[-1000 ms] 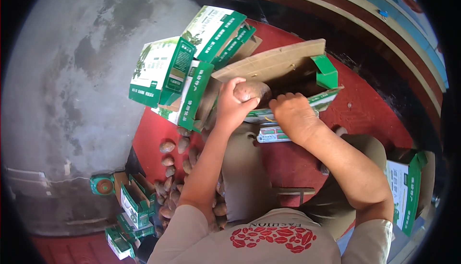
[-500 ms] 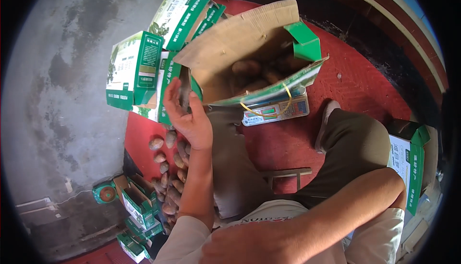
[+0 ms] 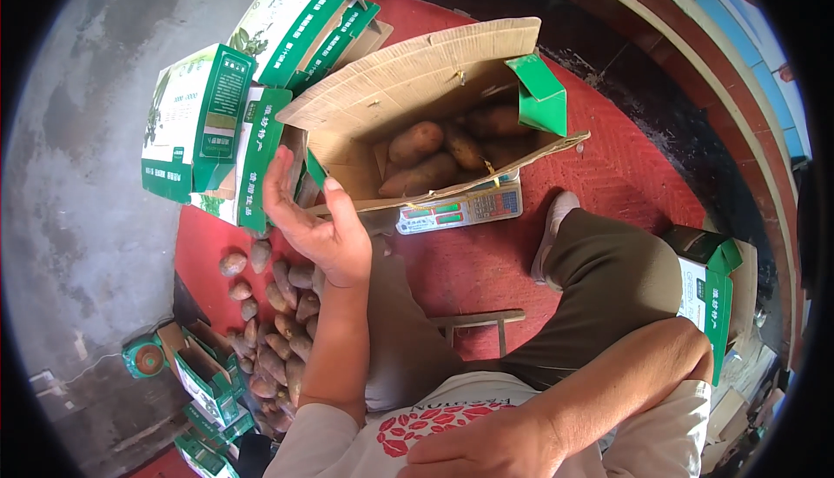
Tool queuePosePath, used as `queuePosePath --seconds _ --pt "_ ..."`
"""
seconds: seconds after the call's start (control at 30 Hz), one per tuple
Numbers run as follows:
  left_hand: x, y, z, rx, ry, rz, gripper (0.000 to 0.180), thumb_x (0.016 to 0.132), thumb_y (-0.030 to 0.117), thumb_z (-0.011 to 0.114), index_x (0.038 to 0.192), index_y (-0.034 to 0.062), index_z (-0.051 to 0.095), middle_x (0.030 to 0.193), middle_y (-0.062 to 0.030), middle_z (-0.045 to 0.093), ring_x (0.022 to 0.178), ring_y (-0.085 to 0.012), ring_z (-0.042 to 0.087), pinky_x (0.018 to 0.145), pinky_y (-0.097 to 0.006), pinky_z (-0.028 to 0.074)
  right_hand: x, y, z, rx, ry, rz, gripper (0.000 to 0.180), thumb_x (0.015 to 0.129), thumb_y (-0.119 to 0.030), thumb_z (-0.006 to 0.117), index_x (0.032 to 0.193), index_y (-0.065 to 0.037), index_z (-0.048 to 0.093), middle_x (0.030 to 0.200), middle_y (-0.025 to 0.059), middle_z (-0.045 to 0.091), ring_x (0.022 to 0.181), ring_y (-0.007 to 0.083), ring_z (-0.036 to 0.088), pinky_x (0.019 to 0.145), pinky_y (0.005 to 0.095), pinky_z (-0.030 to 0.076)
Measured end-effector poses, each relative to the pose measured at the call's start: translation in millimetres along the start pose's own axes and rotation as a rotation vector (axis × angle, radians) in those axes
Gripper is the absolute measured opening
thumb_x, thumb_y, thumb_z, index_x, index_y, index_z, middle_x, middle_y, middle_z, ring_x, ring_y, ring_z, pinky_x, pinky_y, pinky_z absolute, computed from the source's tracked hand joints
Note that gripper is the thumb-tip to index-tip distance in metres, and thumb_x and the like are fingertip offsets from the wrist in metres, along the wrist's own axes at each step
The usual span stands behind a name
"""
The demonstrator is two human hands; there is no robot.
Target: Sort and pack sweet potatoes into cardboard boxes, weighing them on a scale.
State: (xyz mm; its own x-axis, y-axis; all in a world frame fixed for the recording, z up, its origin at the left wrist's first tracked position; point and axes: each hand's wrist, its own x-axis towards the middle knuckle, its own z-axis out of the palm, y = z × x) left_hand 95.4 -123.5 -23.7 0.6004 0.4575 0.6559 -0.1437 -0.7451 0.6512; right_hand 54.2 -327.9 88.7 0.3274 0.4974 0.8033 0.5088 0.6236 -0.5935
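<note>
An open cardboard box [image 3: 339, 122] with a green flap holds several reddish-brown sweet potatoes [image 3: 417, 142]. It rests on a digital scale [image 3: 460, 212], whose display and keypad show at the near side. My left hand [image 3: 320, 233] is raised at the box's left end, fingers spread and palm up, with nothing visible in it. Whether it touches the box edge I cannot tell. Across my chest lies my right forearm, and my right hand [image 3: 486, 448] is against my shirt at the lower edge. Its fingers are cut off or hidden.
Many loose sweet potatoes [image 3: 276, 339] lie on the red floor to my left. White-and-green cartons [image 3: 187, 126] stand at the far left, and more cartons [image 3: 204, 369] at the near left. A low wooden stool [image 3: 478, 320] is between my legs. Another carton [image 3: 714, 291] stands at the right.
The whole view has shifted, and the sweet potatoes inside the box show more fully. My left hand remains raised by the box's left end. My right hand has uncovered more of the shirt's red print.
</note>
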Motion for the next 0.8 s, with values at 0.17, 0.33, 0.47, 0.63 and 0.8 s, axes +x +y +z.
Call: queuePosePath --seconds 0.17,0.33,0.47,0.63,0.8 --pt "-4 -1 2 -0.032 -0.021 0.03 0.051 0.082 -0.006 0.046 0.131 -0.0046 0.032 0.132 -0.0196 0.042 0.122 -0.0288 0.043 0.105 -0.04 0.032 -3 21 24 -0.203 0.313 -0.259 0.017 0.073 -0.01 0.061 0.059 -0.006 0.054 0.065 0.0035 0.046 0.055 0.0169 0.045 0.05 0.0299 0.038" --pt "-4 0 0 -0.052 -0.016 -0.013 0.052 0.081 -0.007 0.048 0.131 -0.0043 0.032 0.133 -0.0179 0.043 0.122 -0.0277 0.044 0.107 -0.04 0.03 4 15 8 -0.136 0.176 -0.214 0.023 0.08 -0.005 0.056 0.058 -0.007 0.052 0.064 0.0039 0.046 0.055 0.0169 0.045 0.049 0.0302 0.036" --pt "-5 3 3 -0.04 -0.03 -0.033 0.052 0.082 -0.008 0.047 0.132 -0.0031 0.033 0.133 -0.0171 0.044 0.121 -0.0277 0.045 0.107 -0.04 0.029 6 16 13 -0.064 0.228 -0.182 0.022 0.081 -0.009 0.058 0.061 -0.008 0.05 0.064 0.0022 0.042 0.057 0.0174 0.045 0.048 0.0307 0.033" --pt "-5 -3 3 -0.042 -0.027 -0.051 0.051 0.085 -0.006 0.047 0.133 -0.0036 0.031 0.133 -0.0192 0.045 0.124 -0.0274 0.044 0.107 -0.038 0.028 11 15 10 -0.063 0.289 -0.137 0.025 0.083 -0.015 0.059 0.061 -0.011 0.049 0.064 0.0026 0.043 0.057 0.0187 0.046 0.047 0.0312 0.033" --pt "-3 2 7 -0.038 -0.031 -0.05 0.05 0.086 -0.006 0.046 0.133 -0.0042 0.031 0.132 -0.018 0.046 0.124 -0.0274 0.044 0.107 -0.038 0.028 11 14 5 0.068 0.253 -0.101 0.028 0.084 -0.02 0.058 0.059 -0.011 0.047 0.063 0.0026 0.042 0.058 0.0194 0.046 0.048 0.0312 0.034"
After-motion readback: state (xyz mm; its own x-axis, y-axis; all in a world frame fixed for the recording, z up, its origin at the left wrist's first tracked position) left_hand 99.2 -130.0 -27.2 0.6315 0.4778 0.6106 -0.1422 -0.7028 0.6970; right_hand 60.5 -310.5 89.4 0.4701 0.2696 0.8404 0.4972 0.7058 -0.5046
